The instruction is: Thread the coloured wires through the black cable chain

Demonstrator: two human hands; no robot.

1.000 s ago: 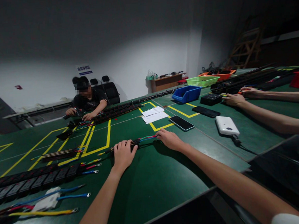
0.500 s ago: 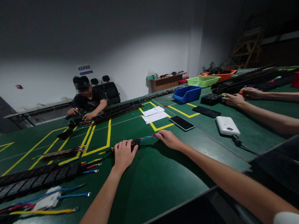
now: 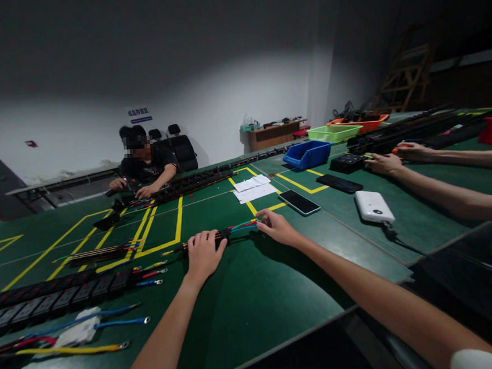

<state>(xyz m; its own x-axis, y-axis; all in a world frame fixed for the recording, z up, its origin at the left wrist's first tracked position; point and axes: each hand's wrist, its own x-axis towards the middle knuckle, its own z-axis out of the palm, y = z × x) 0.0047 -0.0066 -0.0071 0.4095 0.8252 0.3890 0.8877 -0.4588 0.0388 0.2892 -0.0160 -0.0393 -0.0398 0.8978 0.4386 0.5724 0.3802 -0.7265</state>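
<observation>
My left hand (image 3: 204, 254) lies over a slim black strip (image 3: 223, 236), its fingers curled across it and hiding much of it. Red, green and blue wires (image 3: 241, 226) come out of the strip's right end and run to my right hand (image 3: 276, 227). There the thumb and forefinger are bent around the wire tips, with a small gap showing between the fingers. A thin yellow-tipped lead (image 3: 167, 253) sticks out to the left of my left hand.
Black socket strips (image 3: 64, 298) with ring-ended leads lie at left. Beyond my right hand are a phone (image 3: 300, 202), papers (image 3: 253, 188), a white power bank (image 3: 374, 207) and a blue bin (image 3: 308, 155). A co-worker's hands (image 3: 385, 162) work at right; another person (image 3: 147, 163) sits across.
My right thumb and forefinger have parted slightly at the wire tips, and more of the coloured tips shows. My left hand has stayed in place on the strip.
</observation>
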